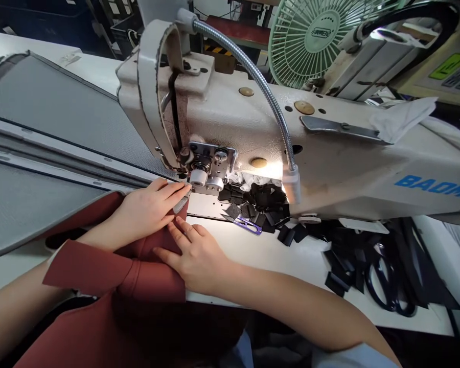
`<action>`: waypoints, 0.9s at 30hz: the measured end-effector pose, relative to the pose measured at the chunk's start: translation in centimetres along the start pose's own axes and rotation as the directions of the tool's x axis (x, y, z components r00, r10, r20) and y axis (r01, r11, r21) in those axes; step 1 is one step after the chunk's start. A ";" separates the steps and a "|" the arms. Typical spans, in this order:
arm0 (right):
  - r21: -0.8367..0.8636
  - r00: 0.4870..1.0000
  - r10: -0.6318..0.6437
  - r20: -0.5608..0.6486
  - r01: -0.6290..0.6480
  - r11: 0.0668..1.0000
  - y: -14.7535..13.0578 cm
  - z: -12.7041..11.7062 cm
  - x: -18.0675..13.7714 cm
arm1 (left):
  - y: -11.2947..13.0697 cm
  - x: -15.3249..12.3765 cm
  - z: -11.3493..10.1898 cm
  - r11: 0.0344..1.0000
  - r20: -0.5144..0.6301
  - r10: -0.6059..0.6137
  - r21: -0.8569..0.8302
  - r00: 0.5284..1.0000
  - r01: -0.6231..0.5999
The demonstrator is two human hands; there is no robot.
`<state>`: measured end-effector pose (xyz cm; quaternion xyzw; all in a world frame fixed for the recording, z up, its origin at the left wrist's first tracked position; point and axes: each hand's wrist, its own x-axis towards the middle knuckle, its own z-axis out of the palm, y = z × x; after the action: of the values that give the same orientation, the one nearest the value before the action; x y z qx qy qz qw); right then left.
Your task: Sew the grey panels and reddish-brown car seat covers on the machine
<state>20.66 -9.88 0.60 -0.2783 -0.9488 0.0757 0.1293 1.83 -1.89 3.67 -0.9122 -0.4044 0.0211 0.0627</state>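
Note:
Reddish-brown fabric (157, 281) lies folded in front of the sewing machine (199, 112) and drapes down over the table's front edge. My left hand (143, 209) rests on it with fingers stretched out, their tips just below the machine's thread tension dials (198, 176). My right hand (203, 258) is flat on the same fabric, fingers spread and pointing towards the left hand's fingertips. A small grey piece (181, 203) shows beside the left fingertips. The needle and presser foot are hidden behind the machine head and my fingers.
Grey mesh panels (72, 97) with white strips spread over the left side. Black fabric pieces (268, 199) and purple-handled thread snips (249, 225) lie under the machine arm. Black-handled scissors (381, 286) are at the right. Behind stands a green fan (322, 33); a bendable lamp (253, 66) arches over the machine.

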 end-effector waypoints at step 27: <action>0.021 1.000 0.004 -0.010 -0.004 1.000 0.2 0.3 -0.1 | 0.0 0.3 -0.8 1.000 0.069 -0.003 0.023 0.998 0.001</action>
<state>20.75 -9.73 0.25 -0.2790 -0.9467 0.0845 0.1367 2.06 -1.72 4.50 -0.9098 -0.4069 0.0571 0.0589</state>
